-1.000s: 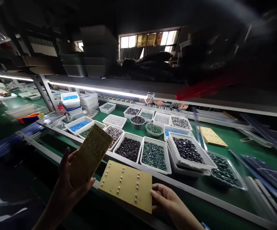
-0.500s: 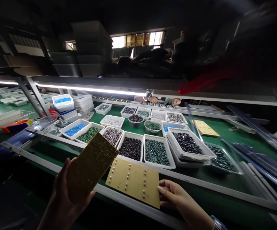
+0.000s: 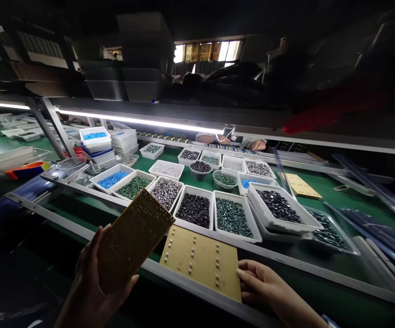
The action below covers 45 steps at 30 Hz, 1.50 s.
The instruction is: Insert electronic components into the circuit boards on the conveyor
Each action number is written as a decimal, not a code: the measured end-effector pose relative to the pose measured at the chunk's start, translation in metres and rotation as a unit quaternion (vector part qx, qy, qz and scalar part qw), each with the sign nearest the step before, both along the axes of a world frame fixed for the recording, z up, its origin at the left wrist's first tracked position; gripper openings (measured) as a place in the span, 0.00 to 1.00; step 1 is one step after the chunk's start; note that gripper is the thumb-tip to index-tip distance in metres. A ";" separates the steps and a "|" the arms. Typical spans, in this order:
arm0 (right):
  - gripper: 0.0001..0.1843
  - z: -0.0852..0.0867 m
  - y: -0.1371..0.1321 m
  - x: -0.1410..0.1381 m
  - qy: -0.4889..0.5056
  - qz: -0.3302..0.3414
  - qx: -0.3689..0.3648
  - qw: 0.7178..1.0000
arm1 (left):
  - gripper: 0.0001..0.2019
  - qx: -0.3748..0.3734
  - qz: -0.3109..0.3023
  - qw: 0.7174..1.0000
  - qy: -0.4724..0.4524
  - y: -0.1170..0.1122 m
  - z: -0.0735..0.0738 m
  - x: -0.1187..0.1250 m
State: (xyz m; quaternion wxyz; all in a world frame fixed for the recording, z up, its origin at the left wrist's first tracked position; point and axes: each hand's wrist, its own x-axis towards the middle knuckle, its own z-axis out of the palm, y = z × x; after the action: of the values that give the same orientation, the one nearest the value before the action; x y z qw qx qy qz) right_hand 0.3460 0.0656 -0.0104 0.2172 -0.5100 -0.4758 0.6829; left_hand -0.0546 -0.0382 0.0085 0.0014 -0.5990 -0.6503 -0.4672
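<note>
My left hand point(image 3: 93, 287) is closed around a bare tan circuit board point(image 3: 132, 239), which it holds tilted up above the near rail. A second tan circuit board point(image 3: 202, 262) with several small silver parts set in it lies flat across the near metal rail point(image 3: 286, 269). The fingers of my right hand point(image 3: 267, 287) rest curled against that board's right edge. Just beyond the boards stand white trays, one of black parts point(image 3: 194, 210) and one of dark green parts point(image 3: 233, 217).
More white trays of blue point(image 3: 110, 179), silver point(image 3: 166, 191) and black parts point(image 3: 278, 206) fill the green bench point(image 3: 334, 200). Another tan board point(image 3: 300, 186) lies at the far right. A lit strip lamp point(image 3: 139, 121) hangs overhead. Another person's hands point(image 3: 257, 145) work across the bench.
The view has shifted slightly, so both boards and hands sit further right and lower in the picture. My grip on the two boards is unchanged.
</note>
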 end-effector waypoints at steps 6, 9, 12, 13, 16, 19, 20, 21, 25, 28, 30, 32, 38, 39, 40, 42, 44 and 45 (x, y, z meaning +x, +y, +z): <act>0.36 0.029 -0.004 -0.005 -0.047 -0.026 0.142 0.988 | 0.50 -0.029 -0.130 0.982 0.134 0.011 0.000 0.032; 0.36 0.038 -0.015 -0.021 0.068 -0.023 0.089 0.993 | 0.52 -0.036 -0.242 0.945 0.217 0.022 -0.001 0.065; 0.29 0.038 -0.023 -0.009 0.090 -0.055 0.047 0.993 | 0.54 -0.005 -0.271 0.920 0.284 0.028 -0.007 0.094; 0.28 0.037 -0.025 0.005 0.078 -0.079 0.034 0.993 | 0.53 0.012 -0.262 0.917 0.302 0.028 -0.011 0.102; 0.25 0.032 -0.033 0.063 0.016 -0.182 -0.009 0.983 | 0.46 0.050 -0.221 0.910 0.346 0.026 -0.029 0.123; 0.22 0.028 -0.041 0.113 -0.035 -0.233 -0.054 0.970 | 0.42 0.067 -0.225 0.898 0.372 0.026 -0.047 0.146; 0.21 0.027 -0.043 0.123 -0.044 -0.236 -0.063 0.969 | 0.40 0.076 -0.237 0.892 0.378 0.028 -0.051 0.154; 0.19 0.027 -0.045 0.129 -0.050 -0.236 -0.067 0.968 | 0.38 0.091 -0.253 0.883 0.384 0.030 -0.055 0.162; 0.15 0.030 -0.048 0.126 -0.048 -0.223 -0.056 0.972 | 0.39 0.142 -0.318 0.849 0.398 0.045 -0.058 0.186; 0.15 0.031 -0.044 0.121 -0.028 -0.215 -0.053 0.975 | 0.45 0.131 -0.331 0.850 0.388 0.054 -0.057 0.193; 0.14 0.030 -0.043 0.122 -0.022 -0.214 -0.053 0.975 | 0.45 0.125 -0.336 0.851 0.383 0.056 -0.057 0.194; 0.13 0.029 -0.042 0.126 -0.031 -0.216 -0.052 0.975 | 0.45 0.121 -0.346 0.847 0.385 0.056 -0.060 0.196; 0.14 0.029 -0.044 0.135 -0.040 -0.217 -0.044 0.974 | 0.47 0.082 -0.364 0.849 0.375 0.051 -0.060 0.203; 0.15 0.028 -0.045 0.135 -0.036 -0.214 -0.042 0.975 | 0.48 0.081 -0.363 0.851 0.370 0.051 -0.058 0.202; 0.16 0.027 -0.045 0.133 -0.033 -0.211 -0.039 0.976 | 0.49 0.084 -0.361 0.854 0.366 0.050 -0.055 0.200; 0.18 0.025 -0.044 0.127 -0.036 -0.205 -0.035 0.977 | 0.47 0.089 -0.353 0.860 0.357 0.048 -0.052 0.190; 0.20 0.025 -0.043 0.121 -0.053 -0.193 -0.031 0.979 | 0.42 0.088 -0.343 0.871 0.340 0.041 -0.054 0.171; 0.21 0.026 -0.043 0.119 -0.073 -0.179 -0.025 0.981 | 0.40 0.083 -0.334 0.881 0.324 0.035 -0.057 0.158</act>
State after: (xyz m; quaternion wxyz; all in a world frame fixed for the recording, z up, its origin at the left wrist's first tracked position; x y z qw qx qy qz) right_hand 0.4650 0.0229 0.0156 0.2877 -0.6404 -0.3738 0.6060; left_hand 0.1036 -0.0028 -0.0488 0.1054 -0.8962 -0.3341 -0.2723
